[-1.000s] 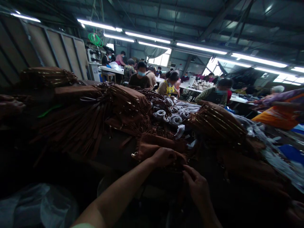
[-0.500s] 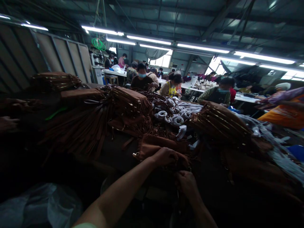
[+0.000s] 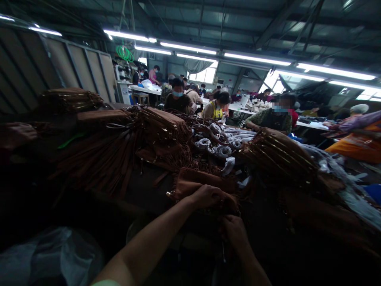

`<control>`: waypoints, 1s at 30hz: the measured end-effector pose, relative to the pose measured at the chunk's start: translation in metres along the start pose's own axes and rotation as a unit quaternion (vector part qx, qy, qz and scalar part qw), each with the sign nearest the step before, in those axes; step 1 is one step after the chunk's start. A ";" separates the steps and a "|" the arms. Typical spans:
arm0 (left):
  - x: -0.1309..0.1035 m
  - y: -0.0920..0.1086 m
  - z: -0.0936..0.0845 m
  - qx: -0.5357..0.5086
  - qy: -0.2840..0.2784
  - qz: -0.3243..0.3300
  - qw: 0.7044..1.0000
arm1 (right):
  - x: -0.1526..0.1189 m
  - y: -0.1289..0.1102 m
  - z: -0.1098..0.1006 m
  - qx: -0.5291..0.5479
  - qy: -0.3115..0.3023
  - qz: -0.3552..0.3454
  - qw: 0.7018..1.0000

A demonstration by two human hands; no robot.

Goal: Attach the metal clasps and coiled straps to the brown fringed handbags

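Note:
A brown fringed bag (image 3: 190, 183) lies at the table's front edge, with a gold clasp at its left corner. My left hand (image 3: 208, 196) rests over the bag's front right part, its fingers curled and gripping the brown material. Just below and to the right, my right hand (image 3: 232, 227) is closed near the bag's right corner. A thin, shiny, pointed thing hangs below the right hand, too dark to name. What the right fingers pinch is hidden in shadow.
Stacks of brown bags with gold zips stand at the centre (image 3: 163, 125), right (image 3: 279, 157) and far left (image 3: 70, 99). Wrapped straps (image 3: 223, 151) lie between them. A co-worker's hand (image 3: 20, 133) is at the left edge. Several people sit beyond the table.
The co-worker's hand at the left edge has come further into view. My hands have hardly moved; the shiny thing below my right hand shows more clearly.

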State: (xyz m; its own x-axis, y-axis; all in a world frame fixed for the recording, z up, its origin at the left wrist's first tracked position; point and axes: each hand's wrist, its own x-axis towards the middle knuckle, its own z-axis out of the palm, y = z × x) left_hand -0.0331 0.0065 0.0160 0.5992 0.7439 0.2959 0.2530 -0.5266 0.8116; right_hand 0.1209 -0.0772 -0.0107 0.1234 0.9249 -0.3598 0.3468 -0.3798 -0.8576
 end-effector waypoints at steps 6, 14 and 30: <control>0.005 -0.007 0.006 -0.032 0.027 -0.041 0.998 | -0.001 -0.002 0.000 -0.004 0.005 -0.006 1.000; 0.012 -0.014 0.015 -0.120 0.100 -0.082 0.984 | -0.005 -0.001 -0.001 0.024 0.033 -0.037 0.999; 0.017 -0.012 0.009 -0.219 0.158 -0.109 0.957 | -0.004 -0.037 -0.011 -0.136 0.183 -0.262 0.938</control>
State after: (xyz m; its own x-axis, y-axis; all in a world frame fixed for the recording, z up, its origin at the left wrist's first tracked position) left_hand -0.0194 0.0215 0.0069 0.2912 0.9403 0.1760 -0.0386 -0.1723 0.9843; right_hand 0.1178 -0.0665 0.0267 0.1632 0.9465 0.2786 0.6667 0.1023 -0.7383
